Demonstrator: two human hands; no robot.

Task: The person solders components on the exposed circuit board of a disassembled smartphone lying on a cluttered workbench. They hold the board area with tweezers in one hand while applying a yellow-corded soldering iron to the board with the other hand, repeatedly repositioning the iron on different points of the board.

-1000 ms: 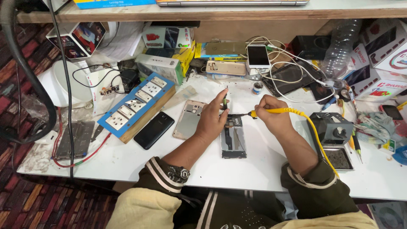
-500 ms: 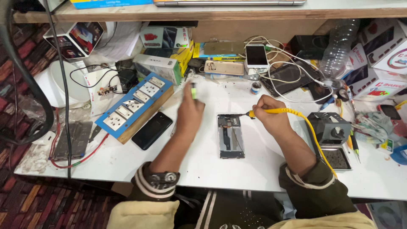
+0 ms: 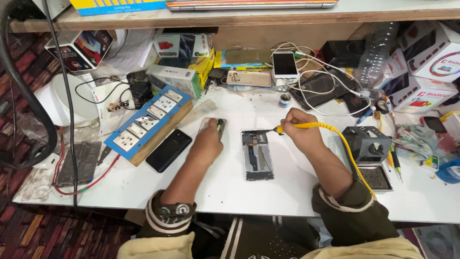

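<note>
An opened phone lies flat on the white table, its insides facing up. My right hand grips a yellow-handled soldering iron whose tip touches the phone's top edge. Its yellow cord trails back over my right forearm. My left hand rests left of the phone, over a grey phone back cover, and holds a small green-tipped tool.
A black phone and a blue-and-wood socket board lie to the left. A black iron stand with a sponge tray sits right. Boxes, phones, cables and a plastic bottle crowd the back under a shelf.
My left hand left the phone, reached toward the back of the table, then came down left of the phone on the back cover. The right hand and iron stayed at the phone's top.
</note>
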